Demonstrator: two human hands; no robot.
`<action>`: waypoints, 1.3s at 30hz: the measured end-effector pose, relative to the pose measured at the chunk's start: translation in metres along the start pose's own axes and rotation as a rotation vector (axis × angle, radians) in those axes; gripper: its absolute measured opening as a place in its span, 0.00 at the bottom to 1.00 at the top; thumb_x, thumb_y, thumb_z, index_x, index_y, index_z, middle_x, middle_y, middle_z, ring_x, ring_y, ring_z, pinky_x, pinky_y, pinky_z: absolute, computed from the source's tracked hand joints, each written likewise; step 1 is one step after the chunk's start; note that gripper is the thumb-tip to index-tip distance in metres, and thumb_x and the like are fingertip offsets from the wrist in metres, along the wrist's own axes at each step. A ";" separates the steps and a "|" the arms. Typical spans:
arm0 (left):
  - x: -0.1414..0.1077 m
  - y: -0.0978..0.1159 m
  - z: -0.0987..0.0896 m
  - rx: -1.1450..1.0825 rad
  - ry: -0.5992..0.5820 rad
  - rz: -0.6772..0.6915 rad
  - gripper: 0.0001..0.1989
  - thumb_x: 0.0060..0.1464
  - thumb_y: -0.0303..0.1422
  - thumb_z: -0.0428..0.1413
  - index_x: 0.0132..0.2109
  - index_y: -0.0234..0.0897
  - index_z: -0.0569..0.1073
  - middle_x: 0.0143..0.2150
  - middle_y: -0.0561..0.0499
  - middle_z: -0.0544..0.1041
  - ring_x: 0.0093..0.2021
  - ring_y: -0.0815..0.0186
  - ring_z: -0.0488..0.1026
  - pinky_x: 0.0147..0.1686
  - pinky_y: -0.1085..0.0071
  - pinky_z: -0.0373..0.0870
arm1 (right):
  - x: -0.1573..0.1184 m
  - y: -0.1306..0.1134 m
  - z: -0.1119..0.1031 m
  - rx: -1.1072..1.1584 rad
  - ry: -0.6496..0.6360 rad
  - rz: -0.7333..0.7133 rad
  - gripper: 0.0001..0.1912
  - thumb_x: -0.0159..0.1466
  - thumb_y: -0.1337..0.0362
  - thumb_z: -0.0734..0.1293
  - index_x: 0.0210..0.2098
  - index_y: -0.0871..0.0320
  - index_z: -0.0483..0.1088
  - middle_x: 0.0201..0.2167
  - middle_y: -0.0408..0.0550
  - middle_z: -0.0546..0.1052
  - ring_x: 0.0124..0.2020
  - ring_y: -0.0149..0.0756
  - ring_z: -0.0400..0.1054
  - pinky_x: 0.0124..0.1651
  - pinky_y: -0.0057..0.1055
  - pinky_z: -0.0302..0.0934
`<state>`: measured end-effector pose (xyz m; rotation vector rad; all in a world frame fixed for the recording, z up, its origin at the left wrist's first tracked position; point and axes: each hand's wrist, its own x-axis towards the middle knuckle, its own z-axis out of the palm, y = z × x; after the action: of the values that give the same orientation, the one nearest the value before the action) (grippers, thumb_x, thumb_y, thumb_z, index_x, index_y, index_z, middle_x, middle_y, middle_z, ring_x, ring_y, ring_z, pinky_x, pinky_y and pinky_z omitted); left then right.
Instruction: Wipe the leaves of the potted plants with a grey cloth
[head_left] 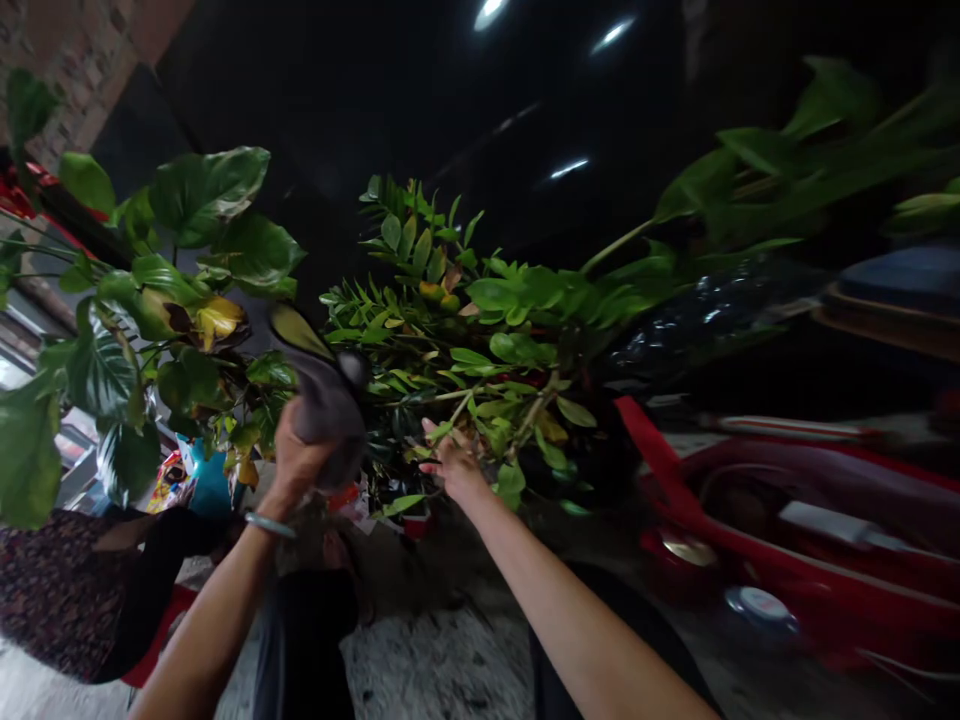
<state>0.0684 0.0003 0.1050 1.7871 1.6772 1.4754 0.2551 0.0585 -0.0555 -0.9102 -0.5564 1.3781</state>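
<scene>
Floor point(427, 655) in here is rough grey stuff, blotched with dark specks, way paler over on the person's left. There's a bare foot point(339, 556) planted on it, kinda blurry. Red stool-looking thing point(166, 622) on that same side, mostly blocked from view. Big red rimmed thing point(840, 600) on the right, white piece point(829, 520) lying inside, can't tell if it's touching the ground tho.

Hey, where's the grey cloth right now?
In the head view, the grey cloth is left of centre, gripped in the left hand, right of and lower than the yellow leaf.
</scene>
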 end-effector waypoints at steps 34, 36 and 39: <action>0.002 -0.001 -0.021 0.546 -0.708 0.145 0.35 0.36 0.30 0.65 0.57 0.39 0.76 0.48 0.47 0.83 0.48 0.50 0.79 0.51 0.58 0.73 | -0.014 0.010 -0.012 -0.122 -0.136 0.172 0.09 0.52 0.65 0.70 0.23 0.56 0.65 0.16 0.39 0.74 0.12 0.25 0.63 0.12 0.19 0.53; 0.003 0.009 -0.044 0.489 -0.602 0.157 0.34 0.37 0.34 0.66 0.57 0.41 0.75 0.50 0.49 0.83 0.50 0.51 0.79 0.52 0.58 0.74 | -0.013 0.010 -0.012 -0.144 -0.132 0.177 0.08 0.52 0.65 0.71 0.23 0.56 0.66 0.16 0.40 0.74 0.12 0.26 0.63 0.12 0.19 0.53; 0.033 0.025 -0.065 0.372 -0.212 0.208 0.35 0.34 0.37 0.68 0.54 0.40 0.76 0.50 0.48 0.82 0.51 0.50 0.78 0.56 0.55 0.72 | -0.011 0.011 -0.009 -0.172 -0.109 0.176 0.08 0.53 0.65 0.70 0.22 0.57 0.66 0.16 0.39 0.74 0.12 0.25 0.63 0.12 0.19 0.54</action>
<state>0.0250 -0.0055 0.1679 2.2814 1.7866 1.0440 0.2540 0.0448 -0.0679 -1.0467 -0.6992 1.5634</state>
